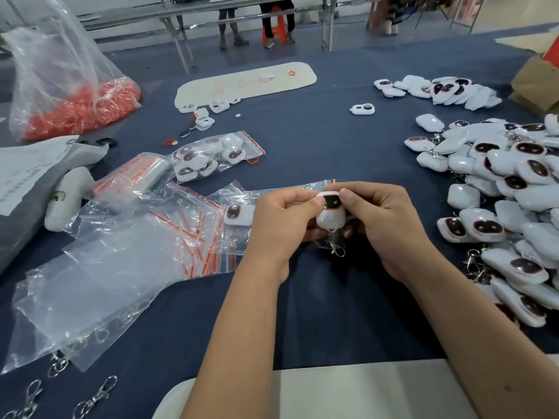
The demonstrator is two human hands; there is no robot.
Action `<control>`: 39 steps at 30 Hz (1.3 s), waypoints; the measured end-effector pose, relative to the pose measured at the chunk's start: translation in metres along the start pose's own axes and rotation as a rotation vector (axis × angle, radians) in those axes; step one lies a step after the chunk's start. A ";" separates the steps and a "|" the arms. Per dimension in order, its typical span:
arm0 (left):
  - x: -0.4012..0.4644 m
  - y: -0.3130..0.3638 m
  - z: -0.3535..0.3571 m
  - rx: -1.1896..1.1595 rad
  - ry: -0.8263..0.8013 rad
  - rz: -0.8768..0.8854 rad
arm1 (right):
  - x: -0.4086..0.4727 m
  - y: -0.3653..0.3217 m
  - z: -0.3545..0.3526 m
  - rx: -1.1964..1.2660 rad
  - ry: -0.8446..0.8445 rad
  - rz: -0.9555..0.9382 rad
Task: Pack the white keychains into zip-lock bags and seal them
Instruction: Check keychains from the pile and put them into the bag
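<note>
Both my hands meet over the dark blue table [302, 140], left hand [281, 219] and right hand [384, 219] pinching one glossy white plastic keychain with a dark red-rimmed window [329, 214] between thumbs and curled fingers; its metal clasp [337, 247] dangles below. Under my left fingers lies a clear zip-lock bag [239, 207] holding another keychain. Right of my right fingers sits the heap of loose white keychains [499, 189].

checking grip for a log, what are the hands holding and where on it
Both the left hand and right hand pinch one white keychain by its top end, thumbs beside its dark window.
</note>
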State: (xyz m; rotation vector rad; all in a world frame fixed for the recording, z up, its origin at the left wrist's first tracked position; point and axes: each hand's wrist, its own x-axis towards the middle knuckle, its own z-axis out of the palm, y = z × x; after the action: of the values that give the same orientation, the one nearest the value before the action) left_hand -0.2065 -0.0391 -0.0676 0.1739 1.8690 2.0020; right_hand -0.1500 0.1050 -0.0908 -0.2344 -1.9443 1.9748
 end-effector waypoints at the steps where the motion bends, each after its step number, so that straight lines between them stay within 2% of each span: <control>1: 0.000 0.000 0.000 -0.006 0.000 -0.007 | 0.001 0.001 0.000 0.003 0.001 0.003; 8: -0.001 0.001 0.001 -0.022 -0.008 -0.024 | 0.001 0.004 0.001 -0.037 0.074 -0.018; 15: -0.002 0.000 0.001 -0.055 -0.010 0.010 | -0.001 0.001 0.002 0.006 0.066 -0.042; 23: 0.001 -0.003 0.004 -0.098 0.018 0.072 | -0.001 0.002 0.003 -0.069 0.070 -0.052; 28: 0.003 -0.007 0.012 -0.041 0.123 0.112 | 0.005 0.002 0.004 -0.094 0.284 0.019; 32: 0.006 -0.009 0.013 0.042 0.201 0.115 | 0.023 -0.003 0.007 0.071 0.410 0.194; 36: 0.008 -0.011 0.014 0.066 0.200 0.133 | 0.053 -0.008 0.012 0.278 0.320 0.244; 37: 0.008 -0.012 0.014 0.075 0.195 0.134 | 0.057 -0.006 0.009 0.284 0.287 0.260; 39: 0.008 -0.012 0.014 0.096 0.190 0.138 | 0.055 -0.003 0.004 0.132 0.245 0.264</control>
State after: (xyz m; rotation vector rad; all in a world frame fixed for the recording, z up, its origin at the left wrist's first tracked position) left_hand -0.2069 -0.0226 -0.0796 0.1467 2.1262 2.0845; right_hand -0.2018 0.1219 -0.0800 -0.6952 -1.6915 2.1107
